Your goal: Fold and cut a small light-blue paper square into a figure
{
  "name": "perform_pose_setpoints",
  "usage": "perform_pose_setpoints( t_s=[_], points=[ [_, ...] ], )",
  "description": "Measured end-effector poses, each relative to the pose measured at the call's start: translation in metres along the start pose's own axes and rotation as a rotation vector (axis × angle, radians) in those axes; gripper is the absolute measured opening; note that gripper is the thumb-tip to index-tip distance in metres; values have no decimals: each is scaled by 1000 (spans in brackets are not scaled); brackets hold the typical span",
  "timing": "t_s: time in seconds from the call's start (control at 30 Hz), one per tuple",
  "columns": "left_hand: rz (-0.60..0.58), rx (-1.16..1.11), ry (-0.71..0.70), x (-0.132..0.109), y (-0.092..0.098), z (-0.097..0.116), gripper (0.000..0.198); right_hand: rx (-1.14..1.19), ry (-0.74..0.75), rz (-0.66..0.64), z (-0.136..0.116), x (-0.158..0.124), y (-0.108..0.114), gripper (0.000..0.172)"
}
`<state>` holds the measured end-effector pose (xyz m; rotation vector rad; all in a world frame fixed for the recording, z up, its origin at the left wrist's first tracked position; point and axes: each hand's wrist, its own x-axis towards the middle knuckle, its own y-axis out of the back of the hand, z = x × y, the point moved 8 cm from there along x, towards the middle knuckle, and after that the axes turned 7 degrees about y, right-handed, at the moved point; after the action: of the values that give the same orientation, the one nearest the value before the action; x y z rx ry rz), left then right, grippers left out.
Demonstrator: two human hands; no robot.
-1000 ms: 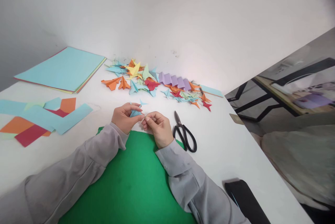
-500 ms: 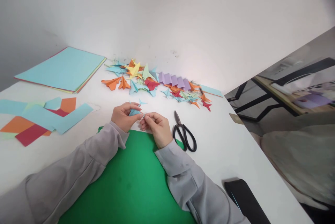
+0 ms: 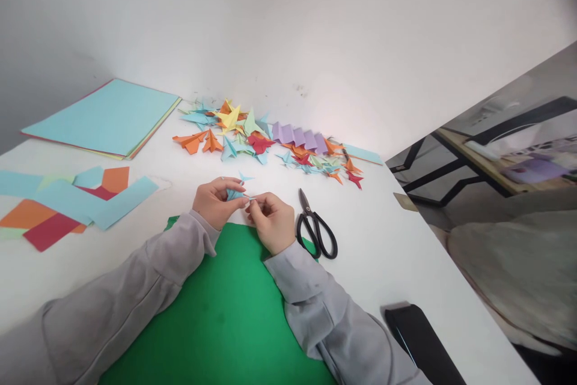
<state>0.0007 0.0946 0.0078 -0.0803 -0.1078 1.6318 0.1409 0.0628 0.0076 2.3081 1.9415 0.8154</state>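
Note:
Between my fingers is a small folded piece of light blue paper [image 3: 234, 194]. My left hand [image 3: 215, 202] grips its body between thumb and fingers. At the right end, my right hand [image 3: 274, 220] pinches a thin tip of the same piece. Both hands are above the far edge of a green sheet [image 3: 211, 307]. Just beyond them a small blue folded shape [image 3: 246, 177] lies on the white table [image 3: 365, 241]. Black-handled scissors [image 3: 316, 226] rest to the right of my right hand, blades pointing away.
Folded paper figures [image 3: 229, 119] in several colours and a purple pleated strip [image 3: 300, 137] lie along the wall. Large coloured sheets [image 3: 103, 118] are stacked at the back left, with cut pieces [image 3: 51, 232] nearer. A black phone-like object [image 3: 424, 343] lies front right.
My right hand has shifted slightly to the right, and more of the blue paper's thin tip shows between the hands. The view has moved a little.

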Motion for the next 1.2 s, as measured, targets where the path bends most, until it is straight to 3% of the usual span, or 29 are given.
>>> perform_pose_setpoints(
  t_s=[0.17, 0.3, 0.53, 0.73, 0.93, 1.1, 1.2],
  points=[
    [-18, -162, 151, -4, -5, -5, 26, -230, 215, 32, -20, -1, 5, 15],
    [-14, -170, 142, -4, -5, -5, 28, -290, 315, 62, -30, -3, 7, 17],
    [0, -85, 70, 0, 1, -9, 23, -330, 342, 1, -31, -6, 0, 22],
    [-63, -89, 82, -5, -6, -7, 22, -310, 291, -40, -28, -6, -2, 24],
    [-87, -139, 120, -3, -6, -8, 25, -83, 172, -50, -20, -5, -2, 20],
    [-100, -327, 213, 3, -4, -21, 32, 363, -167, 65, 9, -1, -2, 21],
    [-95, -353, 246, 5, -4, -25, 33, 590, -335, 50, 23, 0, -10, 21]
  ],
)
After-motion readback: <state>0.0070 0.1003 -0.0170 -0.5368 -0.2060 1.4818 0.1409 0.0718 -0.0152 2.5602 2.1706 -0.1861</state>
